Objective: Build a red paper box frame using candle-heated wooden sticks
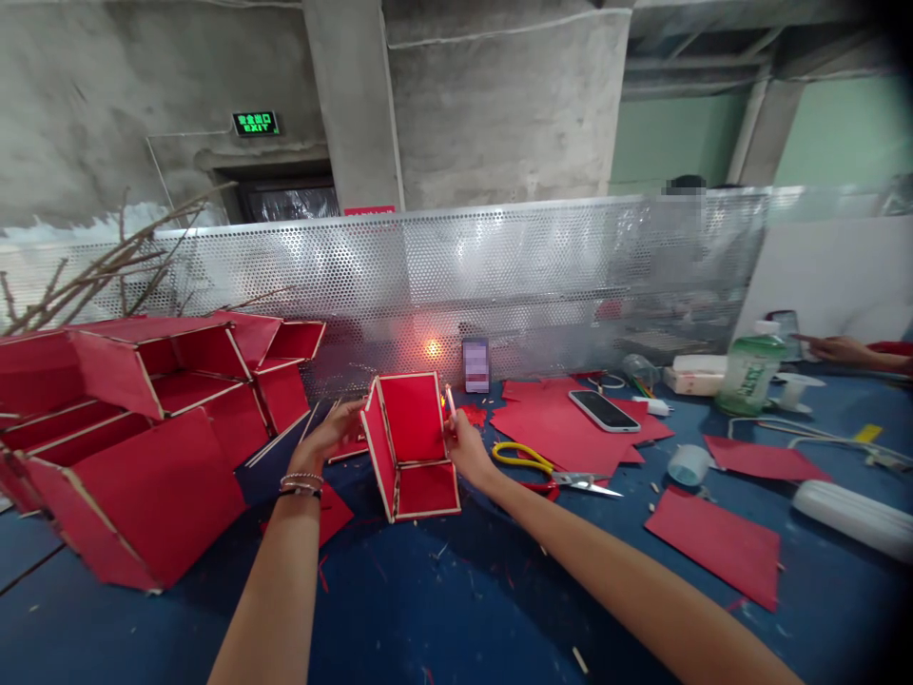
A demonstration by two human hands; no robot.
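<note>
A small open-sided red box (417, 423) framed with pale thin sticks stands on the blue tabletop in front of me. At its left wall, my left hand (334, 433) is closed, some fingertips hidden behind the panel. My right hand (465, 449) grips at the box's right edge, beside a narrow upright pale strip (449, 403). Whether that strip belongs to the box, I cannot tell. Just right of this hand lie yellow-and-red-handled scissors (556, 476) with blades apart. A red sheet (335, 514) is partly covered by my left forearm.
Joined red boxes (171, 390) fill the left side, bare branches (106, 271) behind. A phone (476, 365) leans on the perforated metal screen (542, 276). Red sheets (532, 428), another phone (605, 411) and a green bottle (748, 371) lie right. Another person's hand (845, 352) shows far right.
</note>
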